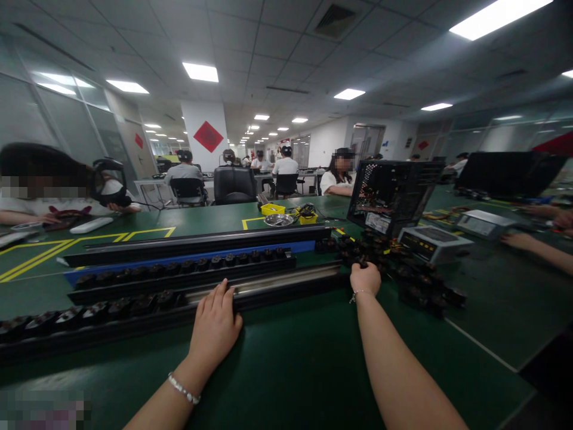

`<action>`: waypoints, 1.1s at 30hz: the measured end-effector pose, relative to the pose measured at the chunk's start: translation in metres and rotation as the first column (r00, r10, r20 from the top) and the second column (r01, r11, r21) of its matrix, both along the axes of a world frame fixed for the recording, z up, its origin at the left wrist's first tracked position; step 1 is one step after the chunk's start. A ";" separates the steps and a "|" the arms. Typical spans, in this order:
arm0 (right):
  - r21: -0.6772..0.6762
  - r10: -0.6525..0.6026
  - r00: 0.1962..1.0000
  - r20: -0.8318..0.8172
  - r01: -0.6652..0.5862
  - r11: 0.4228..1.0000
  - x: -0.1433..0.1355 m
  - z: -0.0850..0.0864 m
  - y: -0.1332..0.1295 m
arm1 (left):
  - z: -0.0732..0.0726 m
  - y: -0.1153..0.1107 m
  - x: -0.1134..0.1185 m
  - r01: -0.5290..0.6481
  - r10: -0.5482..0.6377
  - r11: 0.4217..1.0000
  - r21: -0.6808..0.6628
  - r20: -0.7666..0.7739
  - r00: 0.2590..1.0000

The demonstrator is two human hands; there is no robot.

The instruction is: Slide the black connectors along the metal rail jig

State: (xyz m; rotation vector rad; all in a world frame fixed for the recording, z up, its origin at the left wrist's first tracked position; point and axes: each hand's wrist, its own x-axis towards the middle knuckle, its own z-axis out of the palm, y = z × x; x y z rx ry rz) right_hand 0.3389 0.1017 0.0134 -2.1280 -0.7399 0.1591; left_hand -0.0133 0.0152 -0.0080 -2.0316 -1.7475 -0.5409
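My left hand [218,322] lies flat over the front black rail [286,296], its fingers stretched across the rail's metal channel. Several round black parts [96,312] sit in a row in that rail, to the left of this hand. At the rail's right end my right hand [366,279] has its fingers curled round a small dark part [363,263]. Beside it, to the right, spreads a pile of similar black parts [418,278]. Behind the front rail runs another rail holding a row of black parts [201,263], with a blue strip [304,246] behind it.
An open computer case [394,191] stands behind the pile, near a power supply box [432,243]. Yellow trays [273,209] and a round metal dish [279,220] are at the table's far edge. Another person's hand [519,240] reaches in at right; a person sits at left.
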 end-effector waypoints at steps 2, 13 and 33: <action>0.006 -0.019 1.000 -0.021 0.020 1.000 0.003 -0.003 0.000 | 0.000 0.000 0.000 0.003 -0.003 1.000 0.003 -0.009 1.000; -0.045 0.067 0.974 -0.217 -0.079 0.996 0.031 -0.012 0.002 | 0.000 0.001 0.000 0.006 -0.006 1.000 -0.004 -0.016 1.000; -0.222 0.110 0.987 0.115 -0.082 0.972 0.052 -0.010 -0.009 | 0.002 0.007 -0.003 0.010 -0.007 1.000 -0.027 0.090 0.996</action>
